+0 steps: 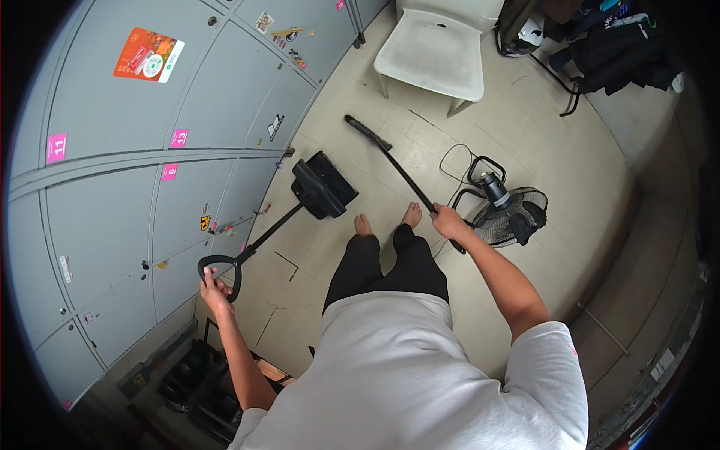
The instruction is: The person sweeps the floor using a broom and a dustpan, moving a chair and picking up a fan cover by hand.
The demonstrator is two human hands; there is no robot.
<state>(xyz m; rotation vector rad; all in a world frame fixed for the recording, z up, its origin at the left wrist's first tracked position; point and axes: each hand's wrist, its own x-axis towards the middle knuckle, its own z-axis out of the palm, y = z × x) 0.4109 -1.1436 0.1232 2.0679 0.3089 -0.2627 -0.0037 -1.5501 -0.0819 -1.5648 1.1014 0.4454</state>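
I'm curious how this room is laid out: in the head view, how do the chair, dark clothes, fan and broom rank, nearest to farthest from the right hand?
1. Broom, held in the right hand.
2. Fan, on the floor to its right.
3. Chair, ahead.
4. Dark clothes, farther ahead, toward the right.

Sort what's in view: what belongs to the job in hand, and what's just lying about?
In use:
- dustpan, its looped handle in the left hand
- broom, held in the right hand

Just about, apart from the hands:
- fan on the floor
- chair
- clothes
- lockers
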